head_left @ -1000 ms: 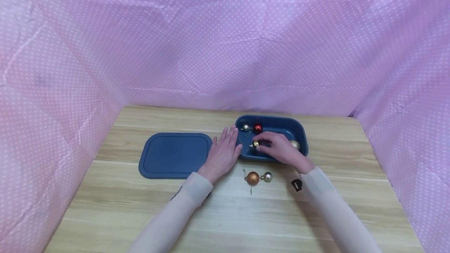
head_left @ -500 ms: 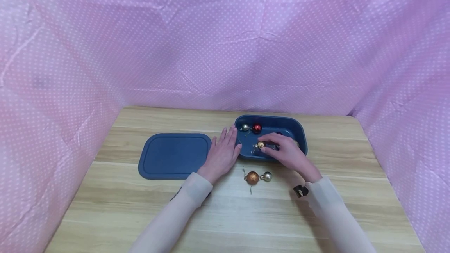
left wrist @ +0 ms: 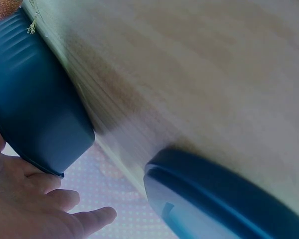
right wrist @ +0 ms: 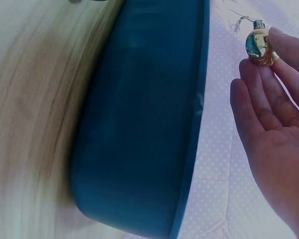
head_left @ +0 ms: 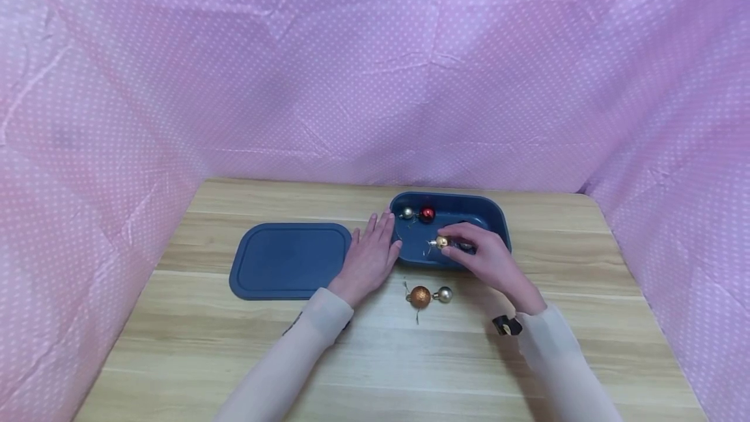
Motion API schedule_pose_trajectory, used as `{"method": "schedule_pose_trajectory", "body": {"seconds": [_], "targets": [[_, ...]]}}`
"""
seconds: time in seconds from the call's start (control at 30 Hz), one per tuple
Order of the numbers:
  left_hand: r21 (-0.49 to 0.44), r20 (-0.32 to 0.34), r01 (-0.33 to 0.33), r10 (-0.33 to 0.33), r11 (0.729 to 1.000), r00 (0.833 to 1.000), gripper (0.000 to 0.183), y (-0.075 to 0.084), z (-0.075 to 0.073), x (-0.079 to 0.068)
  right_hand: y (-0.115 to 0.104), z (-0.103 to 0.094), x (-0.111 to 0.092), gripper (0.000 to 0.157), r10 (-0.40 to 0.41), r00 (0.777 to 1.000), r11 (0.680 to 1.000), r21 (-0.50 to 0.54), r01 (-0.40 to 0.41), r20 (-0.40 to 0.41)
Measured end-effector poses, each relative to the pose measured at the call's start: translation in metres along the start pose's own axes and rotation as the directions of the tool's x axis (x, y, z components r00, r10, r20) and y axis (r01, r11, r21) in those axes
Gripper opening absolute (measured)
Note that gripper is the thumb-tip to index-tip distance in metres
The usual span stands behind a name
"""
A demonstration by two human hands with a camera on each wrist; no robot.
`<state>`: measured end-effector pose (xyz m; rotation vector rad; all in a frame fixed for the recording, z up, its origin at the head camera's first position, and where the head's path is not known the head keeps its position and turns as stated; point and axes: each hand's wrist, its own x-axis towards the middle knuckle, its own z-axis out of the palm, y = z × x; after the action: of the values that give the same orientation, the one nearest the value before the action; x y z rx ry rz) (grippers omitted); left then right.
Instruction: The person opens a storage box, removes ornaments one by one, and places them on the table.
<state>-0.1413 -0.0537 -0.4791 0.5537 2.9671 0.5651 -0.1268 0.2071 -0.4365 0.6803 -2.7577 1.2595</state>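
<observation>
A shiny gold bauble with a string loop is pinched between the thumb and fingers of my right hand, over the blue box. In the right wrist view the gold bauble shows above the box's rim, its cap upward. My left hand lies with straight fingers against the box's left end; the left wrist view has its fingers at the rim. Inside the box, at the back left, a small silver bauble sits beside a red bauble. My right hand hides part of the box's inside.
In front of the box lie a copper glitter bauble and a silver bauble on the wooden table. The flat blue lid rests to the left. Pink dotted cloth surrounds the table's back and sides.
My right hand has moved a little to the right over the box, still pinching the gold bauble. The left hand has stayed at the box's left end.
</observation>
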Motion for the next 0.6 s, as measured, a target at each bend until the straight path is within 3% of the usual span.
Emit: {"method": "schedule_pose_trajectory", "body": {"seconds": [0.3,0.6], "targets": [[-0.001,-0.008,0.000,0.000,1.000,1.000,0.065,-0.001,0.002,0.002,-0.007,-0.002,-0.012,0.030,0.033,0.999,0.999,0.022,-0.032,-0.020],[0.004,-0.010,-0.007,0.007,1.000,1.000,0.064,-0.001,0.002,0.001,-0.015,0.001,-0.026,0.028,0.006,0.999,1.000,-0.010,-0.006,-0.045]]}}
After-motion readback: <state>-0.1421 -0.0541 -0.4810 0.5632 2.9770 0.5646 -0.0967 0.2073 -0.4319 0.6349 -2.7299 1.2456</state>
